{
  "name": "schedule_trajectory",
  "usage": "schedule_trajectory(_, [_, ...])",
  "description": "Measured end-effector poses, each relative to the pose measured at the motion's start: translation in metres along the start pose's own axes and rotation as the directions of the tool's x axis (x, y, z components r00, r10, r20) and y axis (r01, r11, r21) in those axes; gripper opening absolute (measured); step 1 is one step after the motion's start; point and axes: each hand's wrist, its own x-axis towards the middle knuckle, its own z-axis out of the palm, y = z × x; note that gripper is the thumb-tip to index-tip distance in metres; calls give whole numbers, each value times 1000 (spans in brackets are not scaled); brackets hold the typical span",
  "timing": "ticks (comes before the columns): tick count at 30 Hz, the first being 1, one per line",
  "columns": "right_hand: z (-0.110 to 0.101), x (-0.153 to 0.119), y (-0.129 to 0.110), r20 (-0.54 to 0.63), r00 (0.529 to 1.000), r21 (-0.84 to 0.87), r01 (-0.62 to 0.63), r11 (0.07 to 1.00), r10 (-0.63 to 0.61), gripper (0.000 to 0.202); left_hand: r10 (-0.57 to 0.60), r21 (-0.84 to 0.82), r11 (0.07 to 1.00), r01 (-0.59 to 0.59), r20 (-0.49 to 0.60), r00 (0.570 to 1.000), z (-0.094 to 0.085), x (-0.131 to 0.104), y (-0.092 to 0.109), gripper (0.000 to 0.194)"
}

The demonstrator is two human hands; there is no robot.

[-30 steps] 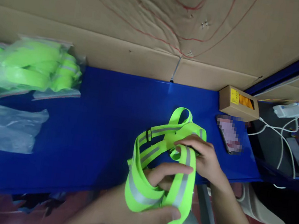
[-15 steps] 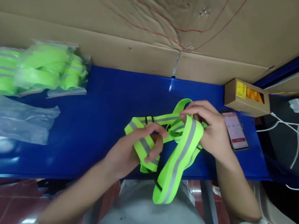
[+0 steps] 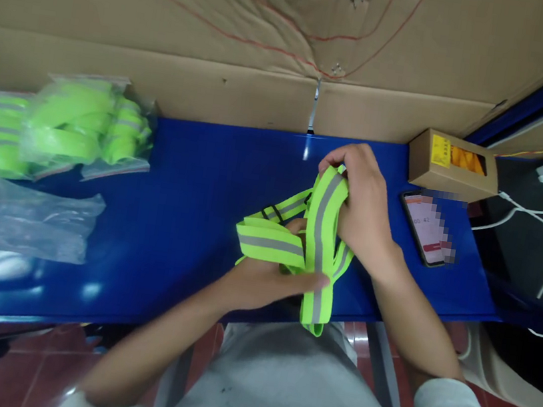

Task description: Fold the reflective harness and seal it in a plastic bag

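A neon-yellow reflective strap (image 3: 322,231) with a grey stripe and black sliders hangs in folded loops between my hands, over the blue table's front part. My right hand (image 3: 364,210) is closed on the upper end of the loops, its fingertips curled behind the band. My left hand (image 3: 270,287) grips the lower part, with the thumb laid across the front of the hanging loop and the other fingers partly hidden behind the strap. One flat loop sticks out to the left, above the left wrist.
Clear bags of yellow straps (image 3: 69,114) lie at the back left, with an empty plastic bag (image 3: 22,215) in front of them. A phone (image 3: 427,229) and a cardboard box (image 3: 453,163) are at the right, near white cables (image 3: 528,211). Cardboard (image 3: 192,84) lines the back.
My right hand has lifted its end of the strap slightly. My left hand has turned and moved right, its thumb now across the hanging loop. The loops are drawn closer together.
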Motion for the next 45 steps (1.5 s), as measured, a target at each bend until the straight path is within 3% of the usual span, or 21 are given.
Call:
schedule_trajectory(3, [4,-5,7,-38,999,5,18,1000,-18,32,39,12,999,-37,-123,992,3,6,-2,18])
schedule_trajectory(7, [3,-33,19,-209,978,59,1,998,11,15,64,-33,997,-75,-244,968,1,3,1,19])
schedule_trajectory(8, [2,-44,21,-211,977,75,5,997,11,19,62,-58,995,-81,-272,960,0,2,1,21])
schedule_trajectory(10, [1,-66,21,-116,993,163,36,986,-18,29,53,-122,988,-96,-315,948,1,-1,0,23])
schedule_trajectory(12, [-1,-84,20,61,998,297,8,955,-27,20,31,-204,973,-111,-361,932,3,-3,-2,24])
schedule_trajectory(14, [-1,-95,18,264,963,404,-57,913,-57,10,-7,-287,950,-118,-400,916,7,-4,-3,25])
schedule_trajectory(17, [2,-97,15,465,870,520,-122,846,-160,30,-31,-337,932,-130,-434,900,14,-2,-2,26])
schedule_trajectory(19, [6,-92,14,490,851,580,-154,800,-191,35,5,-311,937,-161,-448,894,18,1,-3,25])
schedule_trajectory(24, [19,-85,14,457,872,675,-213,707,-174,30,144,-195,941,-277,-509,849,21,7,-1,30])
schedule_trajectory(27, [27,-89,18,516,827,658,-217,721,-221,21,39,-292,931,-219,-516,856,18,10,8,27])
schedule_trajectory(30, [33,-94,20,598,770,606,-253,754,-222,13,-99,-478,868,-131,-427,899,14,15,20,23])
schedule_trajectory(32, [36,-95,20,634,745,598,-304,742,-206,17,-120,-542,833,-110,-372,921,11,18,25,21])
schedule_trajectory(34, [37,-96,20,644,748,608,-376,699,-157,26,-112,-550,828,-108,-351,930,9,19,26,18])
schedule_trajectory(37, [36,-102,23,614,789,678,-536,503,12,35,-80,-473,876,-99,-343,936,4,17,25,16])
schedule_trajectory(40, [29,-114,22,601,772,763,-631,138,206,34,-51,-282,959,-32,-282,958,-1,11,25,15])
schedule_trajectory(43, [20,-130,10,534,755,843,-511,-168,381,53,9,-104,994,-37,-255,967,-2,6,26,20])
schedule_trajectory(45, [15,-139,-2,450,762,893,-394,-219,466,68,61,-122,988,-96,-267,962,2,5,24,22])
